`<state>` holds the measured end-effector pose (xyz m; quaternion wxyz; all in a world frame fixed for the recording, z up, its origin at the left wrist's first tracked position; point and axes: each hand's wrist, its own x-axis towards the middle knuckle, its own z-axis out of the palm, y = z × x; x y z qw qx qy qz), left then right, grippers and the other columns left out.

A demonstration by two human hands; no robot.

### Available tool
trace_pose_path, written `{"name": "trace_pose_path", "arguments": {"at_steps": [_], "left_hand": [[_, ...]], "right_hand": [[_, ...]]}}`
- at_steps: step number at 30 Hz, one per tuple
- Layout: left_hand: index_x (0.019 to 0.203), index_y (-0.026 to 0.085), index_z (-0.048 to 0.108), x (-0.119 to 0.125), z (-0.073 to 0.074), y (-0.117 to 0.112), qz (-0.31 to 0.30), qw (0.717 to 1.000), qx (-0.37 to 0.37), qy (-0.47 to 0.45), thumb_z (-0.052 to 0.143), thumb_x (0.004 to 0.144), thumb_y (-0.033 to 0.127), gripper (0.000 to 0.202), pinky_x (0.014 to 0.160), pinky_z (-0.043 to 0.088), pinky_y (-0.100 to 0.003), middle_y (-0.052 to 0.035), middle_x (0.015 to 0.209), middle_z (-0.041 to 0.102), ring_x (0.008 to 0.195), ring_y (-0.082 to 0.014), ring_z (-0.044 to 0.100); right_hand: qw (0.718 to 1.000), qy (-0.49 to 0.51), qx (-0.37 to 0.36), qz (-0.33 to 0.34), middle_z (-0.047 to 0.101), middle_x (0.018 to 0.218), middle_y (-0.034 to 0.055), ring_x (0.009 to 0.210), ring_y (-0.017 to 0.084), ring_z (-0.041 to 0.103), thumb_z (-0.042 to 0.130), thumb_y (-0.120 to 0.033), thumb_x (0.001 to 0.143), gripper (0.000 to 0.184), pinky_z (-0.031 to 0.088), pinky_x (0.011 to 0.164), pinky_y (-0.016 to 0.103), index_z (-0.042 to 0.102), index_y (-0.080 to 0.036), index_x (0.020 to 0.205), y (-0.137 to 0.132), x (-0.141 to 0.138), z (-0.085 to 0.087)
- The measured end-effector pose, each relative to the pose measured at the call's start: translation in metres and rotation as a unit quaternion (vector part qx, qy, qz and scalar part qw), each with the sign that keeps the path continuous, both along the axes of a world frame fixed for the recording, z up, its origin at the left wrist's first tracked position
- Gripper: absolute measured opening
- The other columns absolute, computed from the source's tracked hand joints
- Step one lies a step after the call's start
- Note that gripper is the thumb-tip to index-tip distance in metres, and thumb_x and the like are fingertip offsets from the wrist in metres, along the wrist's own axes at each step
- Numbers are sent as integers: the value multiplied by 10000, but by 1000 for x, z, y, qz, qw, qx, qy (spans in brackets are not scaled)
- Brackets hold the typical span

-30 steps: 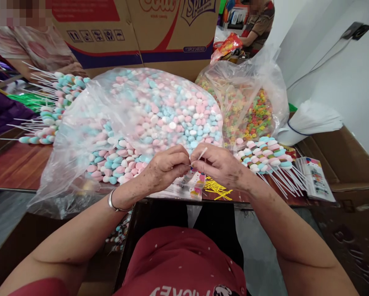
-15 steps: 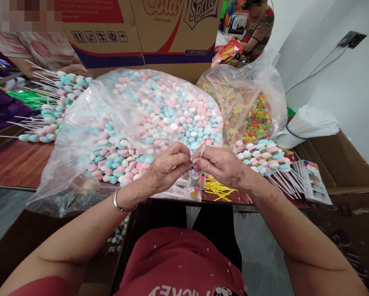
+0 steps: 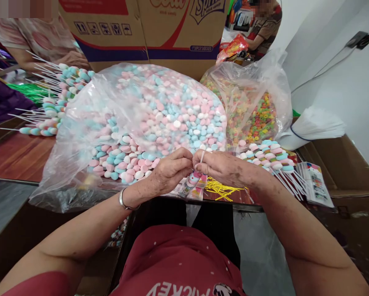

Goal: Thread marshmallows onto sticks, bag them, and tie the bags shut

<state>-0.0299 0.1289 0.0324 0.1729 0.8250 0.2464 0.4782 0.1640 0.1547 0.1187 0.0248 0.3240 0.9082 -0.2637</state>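
My left hand (image 3: 172, 169) and my right hand (image 3: 219, 167) meet at the table's front edge, fingertips pinched close together. A white stick (image 3: 202, 156) pokes up between the fingers of my right hand. Below the fingertips hangs a candy skewer in a printed clear wrapper (image 3: 190, 183); both hands grip its top end. Exactly what the fingertips pinch there is hidden. Yellow twist ties (image 3: 221, 189) lie just right of the wrapper. Close behind my hands, pink, blue and white candies (image 3: 131, 162) spill from a big clear bag (image 3: 88, 111).
Finished candy skewers (image 3: 272, 155) lie at right beside a stack of printed wrappers (image 3: 315, 185). More skewers (image 3: 71, 84) are piled at left. Behind stand a bag of ring candies (image 3: 258, 117) and a large carton (image 3: 172, 45). White sticks (image 3: 321, 125) fill a holder. Two other people are beyond.
The wrapped skewer below my fingers has swung and shows more to the lower left. Both hands stay pinched together, and the view has shifted slightly.
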Motion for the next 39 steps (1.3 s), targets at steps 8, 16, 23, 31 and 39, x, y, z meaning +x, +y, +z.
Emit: {"name": "trace_pose_path", "arguments": {"at_steps": [8, 16, 23, 31, 39], "left_hand": [[875, 172, 611, -1, -4, -4, 23, 1000, -6, 12, 519, 923, 90, 132, 716, 514, -236, -40, 881, 614, 819, -128, 609], [845, 177, 612, -2, -9, -5, 28, 999, -24, -8, 534, 926, 116, 128, 703, 503, -239, -43, 874, 615, 820, -131, 595], [879, 188, 631, -11, -6, -1, 18, 997, -56, -59, 598, 900, 151, 53, 768, 501, -276, -42, 916, 578, 873, -143, 582], [848, 195, 645, -11, -7, 3, -22, 980, -142, -139, 637, 882, 205, 36, 827, 477, -324, -52, 931, 589, 905, -164, 567], [821, 186, 687, -5, -37, 5, -18, 934, -254, -250, 704, 827, 228, 46, 856, 494, -332, -64, 981, 602, 943, -175, 588]], "right_hand": [[999, -16, -2, 42, 517, 714, -16, 580, 123, 438, 426, -229, 882, 66, 311, 537, 236, 433, -207, 944, 1, -1, -18], [999, -12, 13, 40, 521, 723, -14, 595, 124, 452, 454, -170, 848, 111, 330, 547, 238, 448, -200, 955, 3, -1, -28], [980, 192, 16, 59, 630, 897, 16, 804, 131, 572, 433, -185, 938, 107, 442, 735, 259, 535, -196, 968, 5, 0, -42], [944, 322, 47, 64, 602, 896, 49, 868, 146, 579, 444, -228, 964, 192, 467, 789, 287, 606, -173, 876, 9, -4, -45], [959, 266, 69, 62, 591, 924, 51, 888, 161, 549, 461, -154, 929, 143, 462, 806, 314, 602, -169, 918, 10, -3, -54]]}}
